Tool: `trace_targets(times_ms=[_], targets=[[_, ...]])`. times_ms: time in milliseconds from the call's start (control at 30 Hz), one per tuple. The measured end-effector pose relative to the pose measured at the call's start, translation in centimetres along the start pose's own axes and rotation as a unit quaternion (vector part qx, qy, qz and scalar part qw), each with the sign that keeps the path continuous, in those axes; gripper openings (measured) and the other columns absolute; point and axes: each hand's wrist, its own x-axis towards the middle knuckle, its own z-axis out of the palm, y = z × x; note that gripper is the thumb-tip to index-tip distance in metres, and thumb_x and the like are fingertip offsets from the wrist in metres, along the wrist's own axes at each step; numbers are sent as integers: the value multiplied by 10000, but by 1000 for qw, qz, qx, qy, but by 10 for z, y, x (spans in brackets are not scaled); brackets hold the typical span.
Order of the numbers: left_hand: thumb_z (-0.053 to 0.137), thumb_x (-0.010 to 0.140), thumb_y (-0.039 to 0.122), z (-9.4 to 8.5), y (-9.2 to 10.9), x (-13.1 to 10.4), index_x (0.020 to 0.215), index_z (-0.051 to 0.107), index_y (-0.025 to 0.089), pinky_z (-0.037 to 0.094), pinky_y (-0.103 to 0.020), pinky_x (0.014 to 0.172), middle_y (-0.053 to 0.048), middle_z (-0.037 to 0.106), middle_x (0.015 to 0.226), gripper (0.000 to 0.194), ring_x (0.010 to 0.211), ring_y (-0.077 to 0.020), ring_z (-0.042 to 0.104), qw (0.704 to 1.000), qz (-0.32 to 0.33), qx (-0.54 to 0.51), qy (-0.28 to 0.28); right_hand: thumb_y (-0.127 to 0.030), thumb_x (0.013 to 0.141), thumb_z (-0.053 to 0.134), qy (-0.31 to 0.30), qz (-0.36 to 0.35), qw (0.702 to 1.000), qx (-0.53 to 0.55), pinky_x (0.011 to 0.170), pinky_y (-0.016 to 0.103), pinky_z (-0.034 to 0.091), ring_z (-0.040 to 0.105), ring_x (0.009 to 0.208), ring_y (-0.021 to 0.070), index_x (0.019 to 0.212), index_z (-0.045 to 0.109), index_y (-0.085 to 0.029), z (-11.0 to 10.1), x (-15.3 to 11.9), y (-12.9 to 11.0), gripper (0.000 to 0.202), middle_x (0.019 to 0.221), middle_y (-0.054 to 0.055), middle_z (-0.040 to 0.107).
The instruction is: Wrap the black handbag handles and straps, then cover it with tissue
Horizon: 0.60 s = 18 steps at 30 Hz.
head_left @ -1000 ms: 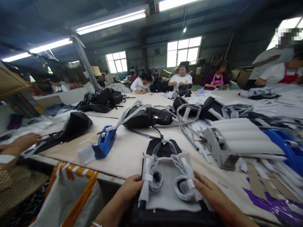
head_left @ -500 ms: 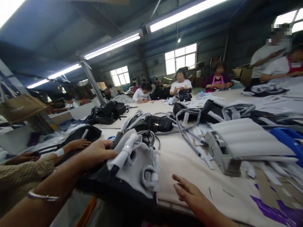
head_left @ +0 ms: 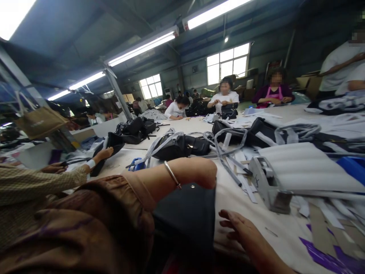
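My left hand (head_left: 207,173) is bent down over the far top edge of a black handbag (head_left: 186,213) at the table's near edge. Its fingers are hidden behind the bag, but they appear to grip it. The bag's smooth dark side faces me, and my bare forearm with a silver bangle crosses above it. To the right of the bag, my right hand (head_left: 238,230) is over the white tabletop, fingers apart and holding nothing. Just beyond my forearm lies another black bag (head_left: 176,146) with handles wrapped in greyish-white covering.
A grey metal tape dispenser (head_left: 270,186) stands right of centre beside white foam sheets (head_left: 308,165). Paper strips and purple plastic (head_left: 327,253) litter the right. At left, a co-worker's hand (head_left: 107,153) holds a dark piece. More black bags (head_left: 137,128) lie farther back.
My left hand has swung rightward, and the bag has turned so its dark side shows instead of the wrapped handles. My right hand has stayed open, shifting slightly right in view.
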Motion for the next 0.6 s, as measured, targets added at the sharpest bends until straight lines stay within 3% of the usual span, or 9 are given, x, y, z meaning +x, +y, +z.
trace_targets(times_ms=[67,133,200,233,333,433,467,533,600], targets=[[688,643,229,-8,1,4,629,719,179,462,-336,759,-98,718,715,60,719,-246,642,997,58,8,-53,-708,865,443,-14,-1,999,30,892,448,526,605,1166,320,1236,654,-207,-5,-5,0,658,1341,138,603],[616,744,289,-20,-22,-2,841,754,183,451,-324,811,-88,737,870,198,814,-240,645,997,58,-2,-55,-716,857,455,-15,5,999,48,878,457,533,606,1159,330,1236,657,-211,-8,-10,2,663,1341,145,602],[673,711,370,-27,-62,-19,887,743,205,422,-285,898,-56,734,945,251,937,-233,632,990,-96,-105,9,-735,839,466,-3,19,998,66,877,465,534,603,1155,335,1221,662,-201,-8,-14,5,685,1349,153,592],[664,719,431,-25,-84,-31,903,730,203,421,-289,911,-59,728,962,301,974,-241,622,982,-142,-118,23,-746,830,467,4,29,997,76,879,466,533,604,1152,331,1220,659,-199,-8,-14,5,698,1354,154,586],[625,699,620,-1,-140,-81,756,685,163,489,-317,811,-90,719,811,464,909,-277,649,956,-248,-155,10,-780,806,461,10,42,996,75,864,437,539,616,1107,304,1190,669,-197,-2,-15,1,729,1329,148,598],[502,711,781,45,-165,-132,743,671,146,541,-325,672,-97,721,728,657,774,-273,694,916,-325,-232,-31,-795,797,448,-11,26,1000,6,802,399,549,636,1006,285,1121,696,-186,10,-13,-9,733,1168,130,674],[475,734,791,62,-167,-145,765,676,154,553,-317,701,-97,734,760,669,798,-262,706,896,-343,-279,-36,-783,805,453,-18,19,1000,-13,789,393,550,637,996,287,1115,698,-183,15,-12,-13,719,1115,122,691],[528,751,757,90,-162,-162,843,692,148,561,-320,807,-121,758,870,637,887,-263,717,776,-396,-490,6,-744,833,461,-21,10,1000,-21,791,400,554,643,1003,295,1132,692,-181,22,-8,-21,679,1068,111,708],[523,816,691,111,-149,-167,967,698,132,537,-323,921,-137,755,1016,605,988,-254,708,664,-392,-636,45,-707,867,444,-3,-11,1000,-6,864,427,545,646,1043,299,1157,689,-189,20,-2,-28,642,1115,108,712]])
